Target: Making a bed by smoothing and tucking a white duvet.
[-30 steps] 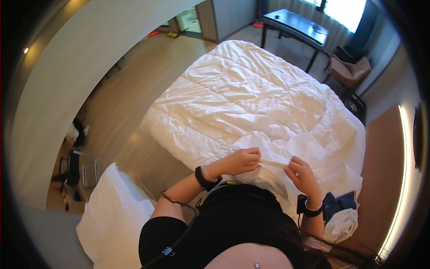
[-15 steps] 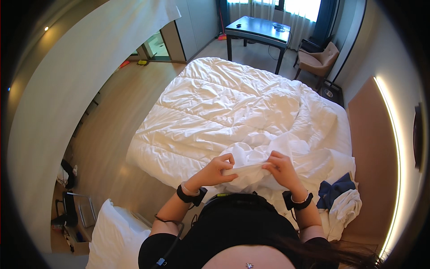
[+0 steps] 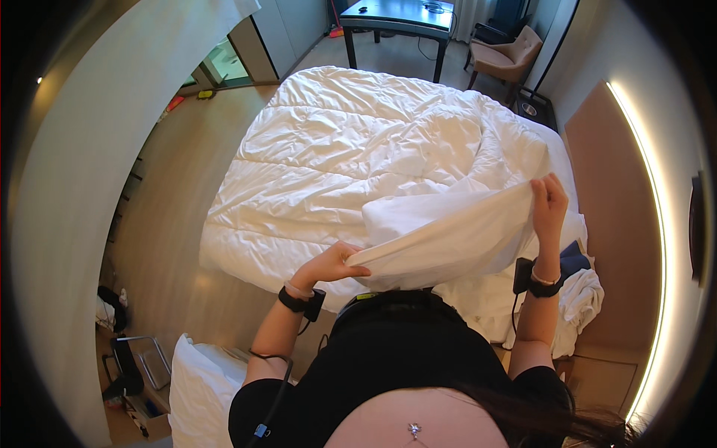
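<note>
A thin white cloth, some kind of bed linen, is stretched between my two hands above the near part of the bed. My left hand pinches its lower left corner, thumb along the folded edge. Higher and farther to the right, my right hand is closed round the other end of that edge. The cloth slants up to the right and sags between them. Beneath and beyond it spreads a rumpled white duvet; the cloth hides part of it.
Behind me on the left lies a white pillow. Crumpled white linen and a dark blue cloth lie by the headboard on the right. Beyond the bed stand a dark table and a beige chair.
My hands have moved apart: the right went up and to the right, the left a little left and down. The bunched cloth between them is now spread wide. The view has tilted down slightly.
</note>
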A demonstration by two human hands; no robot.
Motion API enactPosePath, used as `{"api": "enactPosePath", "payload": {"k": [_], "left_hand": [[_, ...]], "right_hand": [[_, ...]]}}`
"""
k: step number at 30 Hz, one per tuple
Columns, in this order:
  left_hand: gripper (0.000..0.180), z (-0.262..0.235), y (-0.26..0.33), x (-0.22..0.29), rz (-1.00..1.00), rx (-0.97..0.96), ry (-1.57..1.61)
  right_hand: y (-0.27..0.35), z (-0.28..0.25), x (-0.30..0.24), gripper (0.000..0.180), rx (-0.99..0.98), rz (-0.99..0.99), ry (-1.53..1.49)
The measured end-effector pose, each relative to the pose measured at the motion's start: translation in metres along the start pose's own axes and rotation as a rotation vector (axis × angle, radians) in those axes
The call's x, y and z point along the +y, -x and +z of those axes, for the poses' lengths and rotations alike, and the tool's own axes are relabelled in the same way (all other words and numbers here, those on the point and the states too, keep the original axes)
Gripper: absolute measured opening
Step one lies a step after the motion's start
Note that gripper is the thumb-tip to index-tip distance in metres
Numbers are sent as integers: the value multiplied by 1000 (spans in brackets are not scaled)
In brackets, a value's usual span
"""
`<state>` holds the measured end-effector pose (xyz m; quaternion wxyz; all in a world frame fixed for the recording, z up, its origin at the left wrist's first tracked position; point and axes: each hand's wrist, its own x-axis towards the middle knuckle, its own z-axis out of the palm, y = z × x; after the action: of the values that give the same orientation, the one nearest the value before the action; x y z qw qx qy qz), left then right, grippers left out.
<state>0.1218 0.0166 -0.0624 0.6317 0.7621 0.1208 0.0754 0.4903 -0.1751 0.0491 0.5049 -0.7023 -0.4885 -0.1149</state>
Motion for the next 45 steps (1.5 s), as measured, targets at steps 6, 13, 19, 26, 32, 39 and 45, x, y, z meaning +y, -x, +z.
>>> {"api": "enactPosePath", "payload": {"k": [6, 13, 19, 26, 32, 39, 45], "left_hand": [[19, -17, 9, -6, -123, -25, -47], [16, -76, 11, -5, 182, 467, -344], [25, -150, 5, 179, 521, 1263, -885], [14, -126, -24, 74, 384, 943, -1138], [15, -57, -29, 33, 353, 676, -981], [23, -12, -32, 39, 500, 541, -1053], [21, 5, -18, 43, 475, 496, -1043]], "right_hand": [[-7, -43, 66, 33, 217, 160, 63], [8, -70, 99, 38, 269, 220, 181], [-18, -61, 25, 39, 243, 147, 99], [14, -57, 91, 41, 250, 177, 220], [77, -22, 153, 31, 3, 308, 669], [87, 107, -59, 57, -473, -132, -48], [99, 164, -73, 20, -628, -318, -199]]}}
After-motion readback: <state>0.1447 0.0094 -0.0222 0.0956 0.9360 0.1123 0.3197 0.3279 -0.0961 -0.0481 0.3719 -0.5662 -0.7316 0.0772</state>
